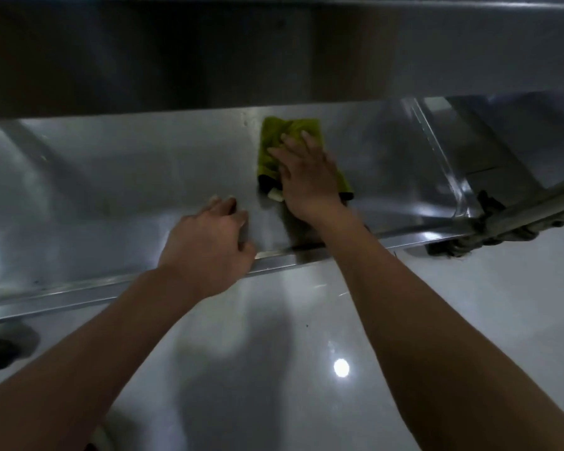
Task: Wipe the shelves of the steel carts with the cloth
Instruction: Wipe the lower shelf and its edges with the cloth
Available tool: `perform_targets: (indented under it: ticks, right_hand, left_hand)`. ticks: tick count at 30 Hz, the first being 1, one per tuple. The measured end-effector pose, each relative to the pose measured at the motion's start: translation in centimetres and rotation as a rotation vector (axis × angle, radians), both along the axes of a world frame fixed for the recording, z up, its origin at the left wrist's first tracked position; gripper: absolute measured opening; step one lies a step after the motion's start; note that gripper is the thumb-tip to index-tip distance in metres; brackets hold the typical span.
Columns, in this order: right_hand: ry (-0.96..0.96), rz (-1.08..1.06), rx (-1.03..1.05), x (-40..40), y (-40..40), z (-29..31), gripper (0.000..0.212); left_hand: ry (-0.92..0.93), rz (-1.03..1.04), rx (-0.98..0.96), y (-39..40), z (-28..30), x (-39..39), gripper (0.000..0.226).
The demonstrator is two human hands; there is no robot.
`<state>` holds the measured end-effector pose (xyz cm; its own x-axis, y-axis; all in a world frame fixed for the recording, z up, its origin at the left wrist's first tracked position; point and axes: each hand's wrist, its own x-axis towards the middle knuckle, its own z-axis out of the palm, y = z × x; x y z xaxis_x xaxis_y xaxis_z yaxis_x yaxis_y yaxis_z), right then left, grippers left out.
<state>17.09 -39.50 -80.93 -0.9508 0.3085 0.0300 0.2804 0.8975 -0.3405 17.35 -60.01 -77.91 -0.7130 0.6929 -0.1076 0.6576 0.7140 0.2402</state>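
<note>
Both forearms are reaching up-frame, left hand [209, 236] resting loose-fingered on the steel shelf [111, 196] front edge, right hand [306, 177] pressing flat-fingered on the green cloth [274, 138] at frame center.

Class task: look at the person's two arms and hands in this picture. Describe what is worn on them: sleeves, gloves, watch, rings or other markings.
Both forearms are bare up to the frame's lower edge; no sleeve shows. The left hand and the right hand wear no gloves. No watch, bracelet or ring is visible on either wrist or on the fingers that show. The dim, blurred picture reveals no other markings.
</note>
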Motion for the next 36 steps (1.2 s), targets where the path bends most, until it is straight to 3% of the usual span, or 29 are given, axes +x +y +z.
perform_targets:
  ticks: [2, 10, 19, 25, 36]
  right_hand:
    - [-0.002, 0.088, -0.013, -0.7, -2.5, 0.0, 0.042]
    - [0.04, 0.125, -0.077, 3.5, -3.5, 0.9, 0.035]
    - [0.106, -0.163, -0.039, 12.5, 2.1, 1.3, 0.035]
    - [0.009, -0.242, 0.044, 13.0, 1.3, 1.4, 0.038]
    - [0.058, -0.028, 0.038, 13.4, -8.3, 0.6, 0.033]
  left_hand:
    - [-0.037, -0.005, 0.037, -0.5, 0.2, -0.1, 0.053]
    - [-0.013, -0.068, 0.043, -1.4, -0.4, 0.2, 0.053]
    - [-0.022, -0.035, -0.03, -1.0, 0.2, 0.6, 0.055]
    - [0.028, -0.041, 0.031, -3.2, 0.7, 4.6, 0.035]
    - [0.003, -0.016, -0.003, -3.7, 0.2, 4.9, 0.037]
